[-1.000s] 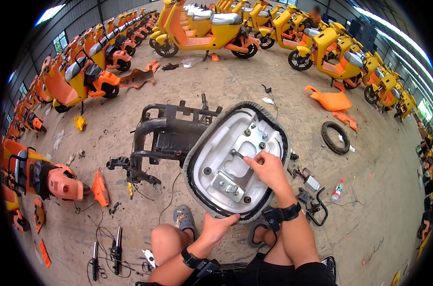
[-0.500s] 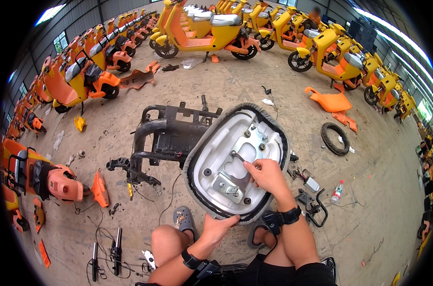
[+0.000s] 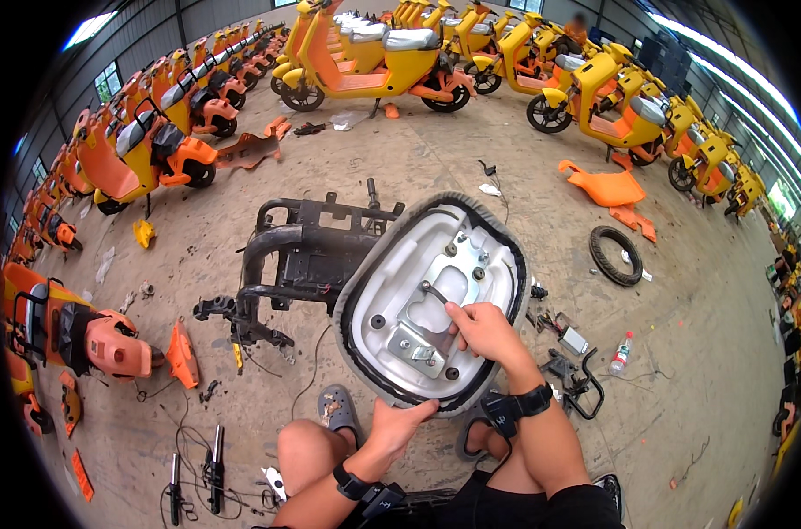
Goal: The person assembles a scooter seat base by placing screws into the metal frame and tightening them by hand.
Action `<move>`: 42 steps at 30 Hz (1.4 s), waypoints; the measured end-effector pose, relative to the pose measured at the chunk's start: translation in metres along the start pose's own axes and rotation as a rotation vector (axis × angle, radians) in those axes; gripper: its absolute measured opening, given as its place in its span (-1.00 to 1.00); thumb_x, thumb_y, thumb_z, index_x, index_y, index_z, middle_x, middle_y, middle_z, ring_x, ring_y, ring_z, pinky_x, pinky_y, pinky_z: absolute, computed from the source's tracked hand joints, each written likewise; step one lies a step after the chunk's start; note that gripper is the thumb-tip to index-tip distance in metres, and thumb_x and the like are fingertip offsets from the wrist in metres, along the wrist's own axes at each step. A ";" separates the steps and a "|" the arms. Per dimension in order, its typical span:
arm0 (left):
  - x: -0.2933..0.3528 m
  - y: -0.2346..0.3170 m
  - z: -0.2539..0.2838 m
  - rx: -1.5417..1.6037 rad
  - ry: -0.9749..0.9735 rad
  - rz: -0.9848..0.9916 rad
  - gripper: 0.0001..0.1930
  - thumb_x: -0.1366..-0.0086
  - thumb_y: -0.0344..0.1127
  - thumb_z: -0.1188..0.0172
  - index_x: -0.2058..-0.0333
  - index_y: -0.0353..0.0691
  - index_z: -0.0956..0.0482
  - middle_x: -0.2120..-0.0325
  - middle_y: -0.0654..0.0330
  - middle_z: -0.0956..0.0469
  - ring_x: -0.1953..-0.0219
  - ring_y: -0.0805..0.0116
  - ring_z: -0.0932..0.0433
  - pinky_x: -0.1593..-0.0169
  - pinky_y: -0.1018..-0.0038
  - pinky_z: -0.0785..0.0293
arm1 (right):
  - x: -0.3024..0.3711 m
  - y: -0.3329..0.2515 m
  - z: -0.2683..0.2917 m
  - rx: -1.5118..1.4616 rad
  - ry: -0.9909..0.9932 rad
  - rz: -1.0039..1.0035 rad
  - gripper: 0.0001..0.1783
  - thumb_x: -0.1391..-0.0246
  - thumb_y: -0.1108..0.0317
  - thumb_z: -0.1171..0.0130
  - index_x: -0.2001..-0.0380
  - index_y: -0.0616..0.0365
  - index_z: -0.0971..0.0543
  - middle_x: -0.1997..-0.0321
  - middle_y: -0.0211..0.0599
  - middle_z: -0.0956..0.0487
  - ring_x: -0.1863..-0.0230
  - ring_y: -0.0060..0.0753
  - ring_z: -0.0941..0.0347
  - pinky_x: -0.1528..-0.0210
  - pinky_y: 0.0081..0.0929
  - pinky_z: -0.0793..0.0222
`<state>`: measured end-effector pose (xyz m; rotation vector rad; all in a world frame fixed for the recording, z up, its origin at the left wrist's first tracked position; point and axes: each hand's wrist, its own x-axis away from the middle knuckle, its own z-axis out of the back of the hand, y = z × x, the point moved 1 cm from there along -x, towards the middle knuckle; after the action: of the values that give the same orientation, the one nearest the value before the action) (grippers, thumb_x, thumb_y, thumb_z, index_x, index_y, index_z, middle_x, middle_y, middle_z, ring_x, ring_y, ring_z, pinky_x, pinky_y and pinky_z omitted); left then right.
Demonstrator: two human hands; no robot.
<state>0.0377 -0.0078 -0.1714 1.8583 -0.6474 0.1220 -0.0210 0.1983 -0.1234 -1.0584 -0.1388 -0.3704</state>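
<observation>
An upturned scooter seat [image 3: 365, 295] is tilted toward me above my knees, its white underside facing up and a dark grey cover round its rim. My left hand [image 3: 400, 432] grips the near edge, thumb on the rim and the other fingers hidden beneath. A silvery metal bracket [image 3: 460, 256] with bolts runs across the underside. My right hand [image 3: 484, 331] is closed over the bracket, pinching a small wrench [image 3: 436, 292], a short dark bar whose rounded end lies at the bracket's inner edge. Whether that end sits on a bolt is unclear.
A black scooter frame [image 3: 308, 247] lies just beyond the seat on the left. To the right are a tyre [image 3: 616, 257], a plastic bottle [image 3: 623, 353] and a bent black bar [image 3: 595, 388]. Two shock absorbers [image 3: 213, 472] lie at lower left. Rows of scooters [image 3: 365, 75] stand behind.
My right hand has shifted slightly down and left, and more of the wrench shows at a changed angle. My left hand keeps its hold on the seat. The whole view has shifted slightly.
</observation>
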 end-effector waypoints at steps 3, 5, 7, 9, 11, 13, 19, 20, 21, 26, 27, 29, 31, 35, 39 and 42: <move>-0.001 -0.001 0.001 -0.011 0.001 -0.008 -0.48 -0.07 -0.72 -0.31 -0.05 -0.42 -0.44 0.08 0.07 -0.57 0.10 0.28 -0.62 0.04 0.40 -0.61 | 0.002 0.001 -0.003 -0.011 0.020 0.014 -0.39 -0.27 -0.08 -0.03 0.50 0.31 -0.64 0.72 -0.23 -0.55 0.72 -0.43 -0.46 0.57 -0.45 -0.38; -0.001 -0.002 0.000 -0.015 0.005 -0.013 -0.47 -0.06 -0.72 -0.31 -0.05 -0.42 -0.44 0.07 0.08 -0.57 0.10 0.28 -0.62 0.03 0.39 -0.61 | 0.000 0.006 -0.006 -0.003 0.062 0.043 -0.40 -0.27 -0.07 -0.04 0.50 0.31 -0.65 0.72 -0.20 -0.55 0.69 -0.38 -0.48 0.51 -0.41 -0.40; -0.001 -0.002 0.000 -0.013 0.013 -0.017 -0.46 -0.06 -0.73 -0.31 -0.06 -0.42 -0.43 0.06 0.08 -0.56 0.09 0.27 -0.61 0.02 0.39 -0.60 | -0.002 0.010 -0.011 0.015 0.111 0.070 -0.40 -0.26 -0.07 -0.05 0.51 0.31 -0.66 0.71 -0.17 -0.55 0.65 -0.31 -0.52 0.45 -0.36 -0.42; -0.001 -0.003 0.000 -0.003 0.014 -0.032 -0.45 -0.05 -0.73 -0.30 -0.07 -0.43 -0.42 0.06 0.08 -0.56 0.07 0.27 -0.61 0.01 0.39 -0.60 | -0.002 0.014 -0.014 0.044 0.166 0.097 -0.41 -0.25 -0.08 -0.06 0.51 0.29 -0.67 0.68 -0.13 -0.57 0.58 -0.21 -0.56 0.38 -0.31 -0.43; -0.002 -0.005 0.000 -0.007 0.020 -0.034 -0.44 -0.05 -0.73 -0.30 -0.07 -0.43 -0.41 0.06 0.08 -0.55 0.06 0.27 -0.60 0.01 0.39 -0.59 | -0.005 0.020 -0.018 0.049 0.235 0.149 -0.43 -0.25 -0.06 -0.10 0.52 0.28 -0.66 0.72 -0.24 -0.53 0.64 -0.37 -0.49 0.46 -0.39 -0.38; -0.004 -0.007 0.000 -0.025 0.032 -0.024 -0.44 -0.04 -0.74 -0.30 -0.07 -0.43 -0.41 0.05 0.08 -0.55 0.06 0.28 -0.60 0.00 0.39 -0.59 | -0.004 0.022 -0.021 0.058 0.285 0.174 -0.45 -0.25 -0.05 -0.12 0.53 0.27 -0.66 0.74 -0.30 -0.51 0.67 -0.44 -0.45 0.50 -0.43 -0.35; -0.006 -0.014 0.001 -0.015 0.047 -0.036 -0.46 -0.04 -0.74 -0.29 -0.05 -0.43 -0.41 0.07 0.09 -0.55 0.08 0.27 -0.60 0.03 0.40 -0.60 | 0.007 0.010 -0.025 0.066 0.328 0.111 -0.47 -0.23 -0.06 -0.09 0.49 0.21 -0.69 0.56 -0.12 -0.63 0.45 -0.04 -0.58 0.31 -0.25 -0.43; -0.006 -0.014 0.001 -0.006 0.056 -0.036 -0.46 -0.04 -0.74 -0.30 -0.05 -0.43 -0.41 0.07 0.08 -0.55 0.08 0.27 -0.60 0.04 0.40 -0.60 | 0.008 0.009 -0.029 0.057 0.347 0.109 -0.47 -0.23 -0.06 -0.09 0.49 0.21 -0.69 0.55 -0.13 -0.63 0.44 -0.03 -0.58 0.30 -0.25 -0.43; -0.005 -0.014 0.000 0.001 0.065 -0.034 -0.46 -0.04 -0.74 -0.30 -0.05 -0.43 -0.41 0.07 0.08 -0.55 0.08 0.27 -0.61 0.04 0.40 -0.60 | 0.010 0.010 -0.032 0.048 0.364 0.104 -0.48 -0.23 -0.06 -0.09 0.48 0.21 -0.69 0.55 -0.13 -0.64 0.44 -0.03 -0.58 0.30 -0.25 -0.43; -0.004 -0.008 -0.001 0.004 0.058 -0.027 -0.44 -0.04 -0.74 -0.31 -0.06 -0.41 -0.41 0.06 0.10 -0.55 0.06 0.28 -0.59 0.02 0.40 -0.58 | 0.010 0.010 -0.031 0.001 0.327 0.124 -0.49 -0.24 -0.03 -0.08 0.46 0.22 -0.69 0.53 -0.11 -0.64 0.42 -0.05 -0.59 0.29 -0.27 -0.43; -0.001 -0.003 -0.005 0.009 0.047 -0.016 -0.44 -0.04 -0.74 -0.31 -0.06 -0.41 -0.41 0.05 0.10 -0.55 0.05 0.28 -0.58 0.00 0.40 -0.57 | 0.007 0.014 -0.027 -0.023 0.302 0.134 -0.49 -0.24 -0.03 -0.07 0.45 0.23 -0.68 0.52 -0.10 -0.64 0.41 -0.05 -0.59 0.28 -0.27 -0.43; 0.000 0.000 -0.005 0.013 0.032 -0.002 -0.43 -0.04 -0.74 -0.32 -0.07 -0.40 -0.40 0.04 0.11 -0.54 0.03 0.29 -0.57 -0.02 0.40 -0.55 | 0.003 0.018 -0.021 -0.083 0.208 0.112 -0.50 -0.27 0.00 -0.05 0.40 0.27 -0.67 0.59 -0.21 -0.62 0.57 -0.29 -0.54 0.43 -0.36 -0.42; 0.000 0.000 -0.004 0.021 0.027 0.004 -0.42 -0.03 -0.73 -0.32 -0.08 -0.39 -0.40 0.03 0.13 -0.53 0.02 0.30 -0.56 -0.04 0.40 -0.54 | 0.003 0.014 -0.016 -0.186 0.068 0.012 -0.50 -0.29 0.02 -0.04 0.37 0.30 -0.66 0.62 -0.28 -0.59 0.64 -0.43 -0.49 0.53 -0.45 -0.40; 0.002 0.000 -0.009 0.044 0.064 -0.129 -0.66 -0.06 -0.64 -0.35 0.14 -0.47 -0.55 0.28 0.15 -0.63 0.31 0.40 -0.62 0.27 0.50 -0.59 | 0.000 0.017 -0.016 -0.284 0.001 -0.011 -0.51 -0.32 0.05 -0.03 0.35 0.33 -0.63 0.65 -0.36 -0.54 0.70 -0.59 -0.41 0.62 -0.59 -0.36; 0.002 0.004 -0.008 0.026 0.044 -0.034 -0.50 -0.04 -0.70 -0.33 0.00 -0.42 -0.44 0.12 0.14 -0.56 0.12 0.34 -0.58 0.07 0.44 -0.56 | -0.002 0.019 -0.015 -0.349 -0.043 0.003 -0.54 -0.34 0.09 -0.01 0.36 0.34 -0.60 0.62 -0.36 -0.54 0.67 -0.59 -0.42 0.63 -0.59 -0.35; 0.002 0.003 -0.006 0.031 0.019 0.003 -0.42 -0.04 -0.73 -0.32 -0.08 -0.40 -0.39 0.03 0.12 -0.52 0.03 0.32 -0.56 -0.03 0.41 -0.54 | 0.000 0.020 -0.012 -0.435 -0.092 -0.009 -0.56 -0.35 0.12 0.01 0.37 0.32 -0.59 0.58 -0.38 -0.53 0.66 -0.61 -0.38 0.65 -0.61 -0.29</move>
<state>0.0391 -0.0035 -0.1655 1.8835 -0.6380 0.1525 -0.0150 0.1967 -0.1456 -1.5060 -0.1487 -0.3687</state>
